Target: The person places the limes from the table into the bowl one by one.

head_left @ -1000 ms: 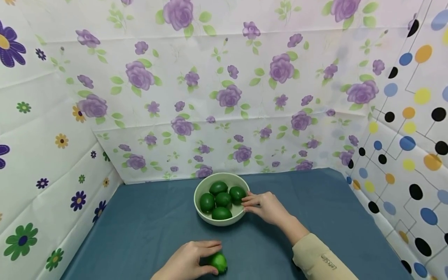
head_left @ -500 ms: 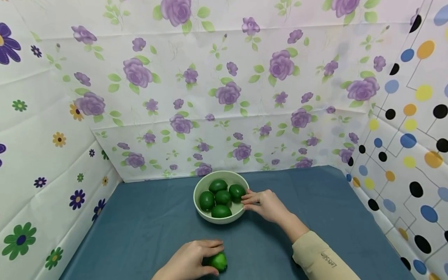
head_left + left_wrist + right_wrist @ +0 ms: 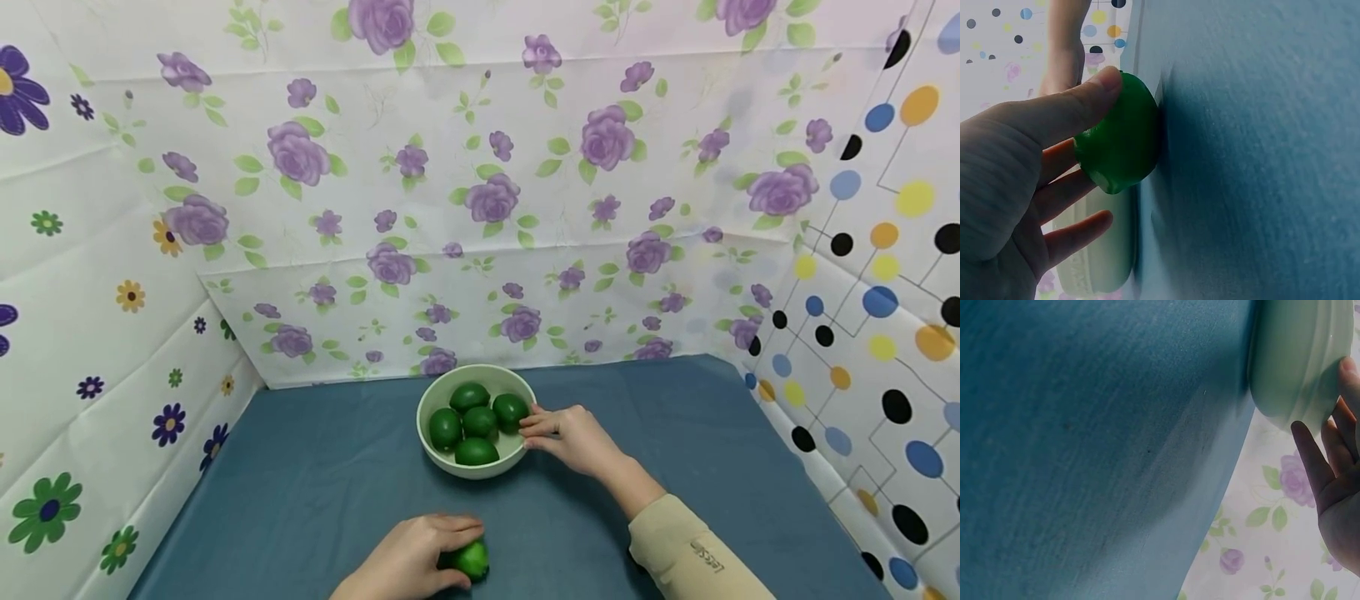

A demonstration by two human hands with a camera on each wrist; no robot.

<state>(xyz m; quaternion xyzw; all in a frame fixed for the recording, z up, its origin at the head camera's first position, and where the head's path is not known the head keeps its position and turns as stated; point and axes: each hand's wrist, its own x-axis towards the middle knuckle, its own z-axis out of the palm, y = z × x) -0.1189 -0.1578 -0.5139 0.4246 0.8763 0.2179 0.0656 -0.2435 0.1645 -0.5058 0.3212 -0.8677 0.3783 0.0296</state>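
My left hand (image 3: pixel 412 554) holds a bright green lime (image 3: pixel 472 560) low at the blue cloth, thumb on one side and fingers on the other. In the left wrist view the lime (image 3: pixel 1124 140) lies close against the cloth. A pale green round bowl (image 3: pixel 431 458) stands farther back with several dark green limes (image 3: pixel 476 452) inside. At its right side my right hand (image 3: pixel 573 440) grips the rim, fingertips over the edge. The right wrist view has the bowl's outer wall (image 3: pixel 1291 359) with the thumb against it; part of that hand (image 3: pixel 1341 506) is cut off.
A blue cloth (image 3: pixel 315 467) covers the table. Behind it hangs a white sheet with purple roses (image 3: pixel 491 200). Patterned sheets close in the left side (image 3: pixel 112 342) and the dotted right side (image 3: pixel 877 358). The bowl stands near the back edge.
Both hands keep their places, the left on the lime and the right on the bowl rim. Only the head view has shifted slightly.
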